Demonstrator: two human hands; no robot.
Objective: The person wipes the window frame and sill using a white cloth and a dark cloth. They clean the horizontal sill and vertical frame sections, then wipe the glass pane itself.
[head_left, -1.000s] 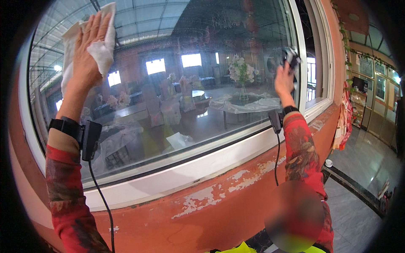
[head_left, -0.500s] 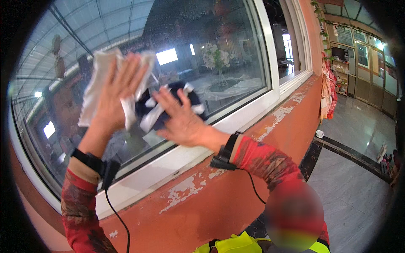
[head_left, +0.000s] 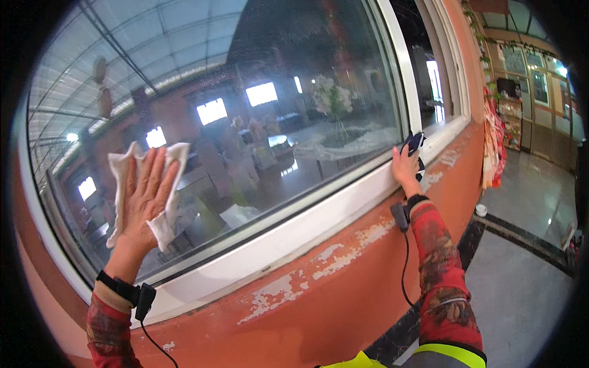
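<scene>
My left hand (head_left: 146,193) lies flat, fingers stretched, over a white cloth (head_left: 173,214) that it presses against the window pane (head_left: 264,153). The cloth's edges stick out around the fingers and palm. Far to the right, my right hand (head_left: 405,165) is closed around a dark blue and white cloth (head_left: 415,143) at the white window frame (head_left: 343,191). Part of this cloth bunches above the fingers, and the rest is hidden behind the hand.
To the right of the pane is an open window gap (head_left: 432,80). Below the frame, the orange wall (head_left: 343,282) has peeling paint. Pink and red fabric (head_left: 492,144) hangs by the wall's corner. A small white bowl (head_left: 481,210) stands on the floor. Cables hang from both wrist straps.
My right hand has moved right with the dark cloth, from the pane to the frame. My left hand and the white cloth have slid slightly down and left across the glass.
</scene>
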